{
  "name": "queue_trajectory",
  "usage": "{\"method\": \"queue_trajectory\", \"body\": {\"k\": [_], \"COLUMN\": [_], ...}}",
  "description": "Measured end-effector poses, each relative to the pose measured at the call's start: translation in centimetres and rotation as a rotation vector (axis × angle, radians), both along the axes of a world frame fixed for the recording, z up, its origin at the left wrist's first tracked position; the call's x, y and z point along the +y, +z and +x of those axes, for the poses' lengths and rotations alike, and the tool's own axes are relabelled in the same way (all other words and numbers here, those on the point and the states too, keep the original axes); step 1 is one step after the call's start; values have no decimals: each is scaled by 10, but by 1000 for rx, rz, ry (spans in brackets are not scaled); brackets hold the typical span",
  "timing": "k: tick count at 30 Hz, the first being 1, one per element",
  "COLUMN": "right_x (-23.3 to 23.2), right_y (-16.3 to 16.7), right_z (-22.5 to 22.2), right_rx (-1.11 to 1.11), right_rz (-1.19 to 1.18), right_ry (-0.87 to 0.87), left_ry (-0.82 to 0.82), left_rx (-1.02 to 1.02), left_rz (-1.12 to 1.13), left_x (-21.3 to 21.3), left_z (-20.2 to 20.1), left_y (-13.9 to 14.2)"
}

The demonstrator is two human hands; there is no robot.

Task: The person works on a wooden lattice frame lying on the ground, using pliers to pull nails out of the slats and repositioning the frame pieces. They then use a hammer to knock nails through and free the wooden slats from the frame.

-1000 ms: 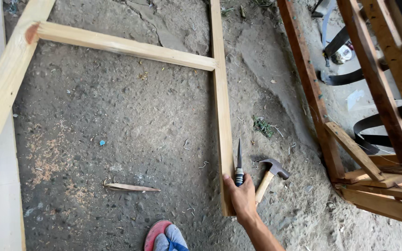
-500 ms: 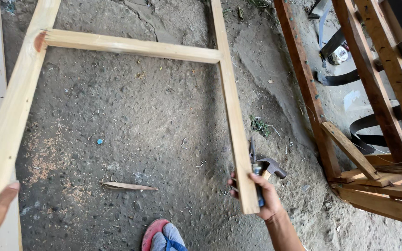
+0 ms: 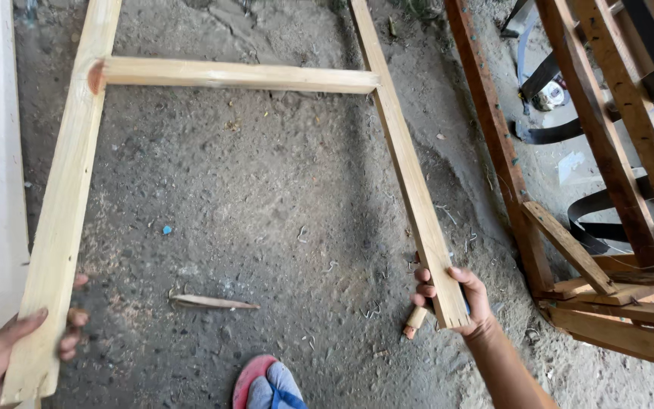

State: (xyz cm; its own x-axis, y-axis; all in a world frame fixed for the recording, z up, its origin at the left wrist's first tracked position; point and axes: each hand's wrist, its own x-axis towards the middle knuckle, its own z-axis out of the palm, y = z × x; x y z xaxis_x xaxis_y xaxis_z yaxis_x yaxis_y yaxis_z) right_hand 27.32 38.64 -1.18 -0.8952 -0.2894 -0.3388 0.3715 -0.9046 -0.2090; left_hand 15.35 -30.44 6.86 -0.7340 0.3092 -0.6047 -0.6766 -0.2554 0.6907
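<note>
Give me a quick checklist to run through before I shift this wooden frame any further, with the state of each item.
1. Left hand grips the near end of the left rail: ok.
2. Right hand grips the near end of the right rail: ok.
3. Crosspiece meets both rails at the far end: ok by sight; how firmly it is fastened, cannot tell.
4. Hammer: only a wooden handle end shows under the right rail, close to the fingers: not ok.
5. Foot in the sandal lies between the rails near their ends: not ok.
6. Darker wooden structure stands apart from the right rail: ok.
</note>
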Motion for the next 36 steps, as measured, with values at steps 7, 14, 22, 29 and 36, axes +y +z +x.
{"method": "queue_trajectory", "body": {"k": [7,14,22,29,36], "right_x": [39,43,44,19,5], "right_y": [2,16,-3,3,-23], "right_z": [-8,-14,-5,8,12], "right_rx": [-229,-376,-402,-157,-56], "right_rz": [592,1207,1317,360,165], "right_ry": [251,459,611,120,158], "left_ry": [-16,-67,-36,-20,24], "left_rx": [-146,-110,-122,-149,-175], "left_rz": [-553,-769,-717,-441,-269], "left_x": [46,82,81,63,47], "left_z": [0,4,14,9,3], "left_y": [15,36,30,27,38]}}
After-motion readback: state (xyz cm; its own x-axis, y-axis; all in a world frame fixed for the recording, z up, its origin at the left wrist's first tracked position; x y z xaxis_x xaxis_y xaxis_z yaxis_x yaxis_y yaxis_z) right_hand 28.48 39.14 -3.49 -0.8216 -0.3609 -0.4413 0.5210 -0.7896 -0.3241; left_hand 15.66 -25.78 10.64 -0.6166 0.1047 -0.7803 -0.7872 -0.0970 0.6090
